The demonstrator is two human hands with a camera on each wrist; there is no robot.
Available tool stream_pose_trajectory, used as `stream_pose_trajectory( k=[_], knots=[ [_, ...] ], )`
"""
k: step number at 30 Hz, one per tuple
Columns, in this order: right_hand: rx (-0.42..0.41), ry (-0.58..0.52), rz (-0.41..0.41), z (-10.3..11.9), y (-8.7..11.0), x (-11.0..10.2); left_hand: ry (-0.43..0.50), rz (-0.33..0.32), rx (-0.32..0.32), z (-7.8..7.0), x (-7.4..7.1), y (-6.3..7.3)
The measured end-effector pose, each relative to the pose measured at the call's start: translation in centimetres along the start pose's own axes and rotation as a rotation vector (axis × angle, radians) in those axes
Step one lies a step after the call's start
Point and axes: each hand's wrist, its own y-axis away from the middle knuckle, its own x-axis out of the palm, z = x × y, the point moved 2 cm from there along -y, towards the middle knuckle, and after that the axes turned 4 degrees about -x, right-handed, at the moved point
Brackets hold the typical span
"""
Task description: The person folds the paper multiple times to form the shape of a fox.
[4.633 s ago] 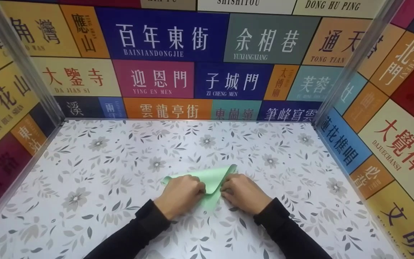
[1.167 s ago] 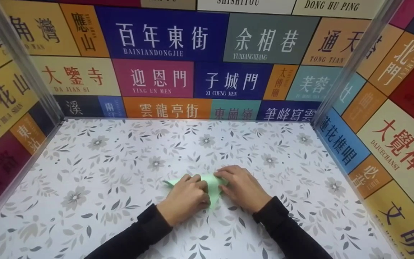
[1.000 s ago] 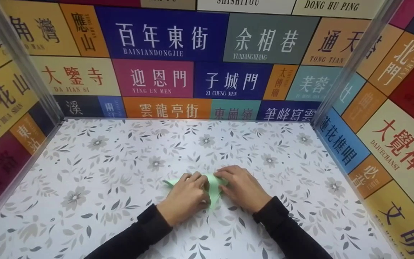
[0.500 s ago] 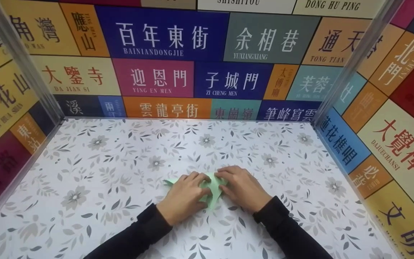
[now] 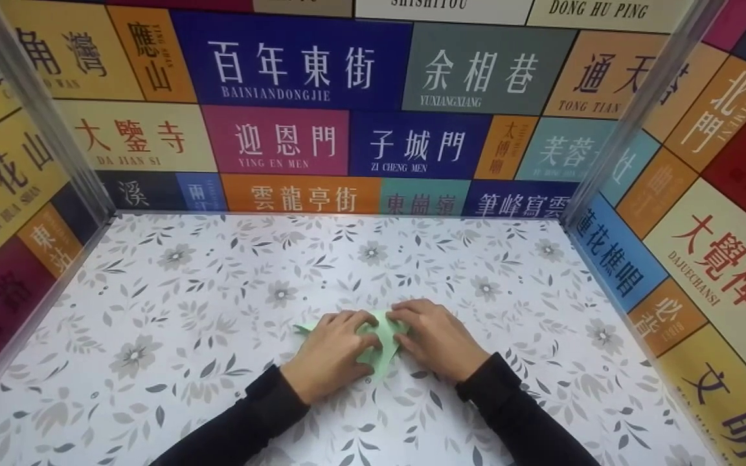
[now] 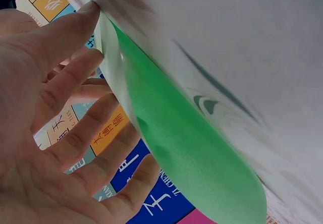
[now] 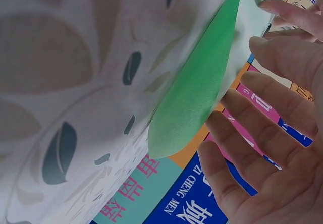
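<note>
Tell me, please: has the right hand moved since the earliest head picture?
Yes, slightly: judged against the printed flower just beyond it, the right hand has shifted toward the back wall.

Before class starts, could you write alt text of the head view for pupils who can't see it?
A pale green sheet lies between a person's left hand and right hand, both touching and partly covering it, on a white floral tabletop. Colourful walls around it carry Chinese characters.

Evenly bright in head view, dimmer in wrist views.
Softly blurred on tabletop [image 6: 262, 47] toward 2 o'clock, left wrist view.
</note>
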Motion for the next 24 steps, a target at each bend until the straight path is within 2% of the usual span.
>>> stream_pose_trajectory(
  k=[8, 14, 24],
  knots=[
    [-0.009, 0.006, -0.018, 0.3, 0.1, -0.1, -0.001, 0.01, 0.007, 0.2, 0.0, 0.1],
    [0.013, -0.006, 0.027, 0.9, 0.1, -0.2, 0.031, 0.011, 0.018, 0.3, 0.0, 0.1],
    [-0.008, -0.043, 0.061, 1.3, 0.1, 0.4, 0.043, 0.031, 0.016, 0.5, 0.1, 0.0]
  ],
)
